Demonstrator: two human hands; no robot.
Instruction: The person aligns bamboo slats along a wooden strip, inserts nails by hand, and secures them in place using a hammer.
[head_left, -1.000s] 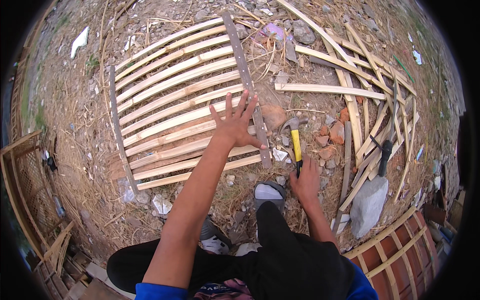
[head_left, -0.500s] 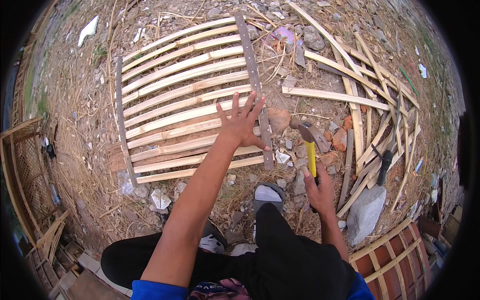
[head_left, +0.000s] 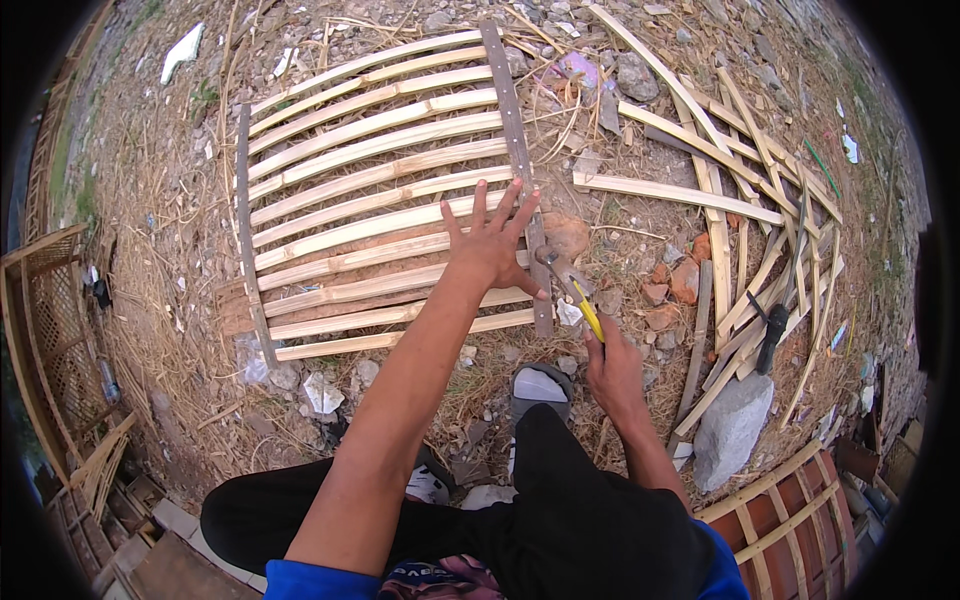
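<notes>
A slatted wooden frame [head_left: 370, 165] lies flat on the ground, its pale strips running between two dark side rails. Across the strips near the right rail [head_left: 510, 110] rests my left hand [head_left: 487, 250], open, fingers spread and thumb reaching over that rail. My right hand [head_left: 614, 368] is closed round the grip of a hammer with a yellow handle [head_left: 588, 312]. The hammer's head [head_left: 546, 256] is at the right rail, close to my left thumb; I cannot tell whether it touches the wood.
Loose wooden strips [head_left: 690, 140] lie heaped at the right, with a black-handled tool [head_left: 770, 335] on them. Beside it is a big grey stone [head_left: 733, 430]. Broken bricks [head_left: 685, 280] lie right of the frame. Another slatted piece [head_left: 790, 520] is at lower right, a lattice panel [head_left: 60, 350] at far left.
The hammer has swung left, bringing its head from the rubble to the right rail. My right hand moved slightly left with it. My left hand stays on the frame.
</notes>
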